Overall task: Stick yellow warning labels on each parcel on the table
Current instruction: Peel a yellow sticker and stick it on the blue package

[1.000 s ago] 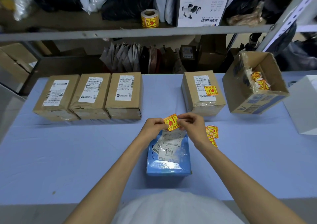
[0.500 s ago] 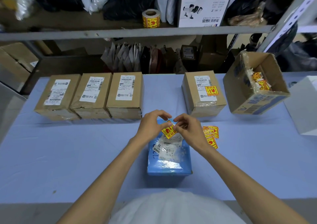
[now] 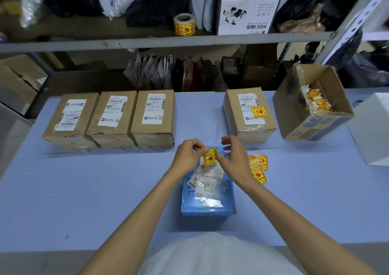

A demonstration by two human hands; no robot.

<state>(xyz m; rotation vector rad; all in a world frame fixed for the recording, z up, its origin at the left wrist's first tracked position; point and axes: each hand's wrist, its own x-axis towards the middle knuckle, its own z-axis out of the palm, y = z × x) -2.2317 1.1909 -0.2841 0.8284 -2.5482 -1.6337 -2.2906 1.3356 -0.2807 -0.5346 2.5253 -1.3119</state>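
A blue parcel (image 3: 207, 203) with a white shipping slip lies in front of me on the blue table (image 3: 84, 190). Above its far end my left hand (image 3: 187, 156) and my right hand (image 3: 233, 159) both pinch one yellow warning label (image 3: 210, 156). Several loose yellow labels (image 3: 259, 167) lie just right of the parcel. Three brown parcels (image 3: 113, 116) stand in a row at the far left, bearing only white slips. A fourth brown parcel (image 3: 249, 114) at the far right carries a yellow label.
An open cardboard box (image 3: 311, 104) with label scraps sits tilted at the far right, beside a white box (image 3: 374, 127). A roll of yellow labels (image 3: 184, 24) stands on the shelf behind the table.
Both hands have lowered slightly with the label and their fingers have shifted on it; the label now hangs more upright between them.
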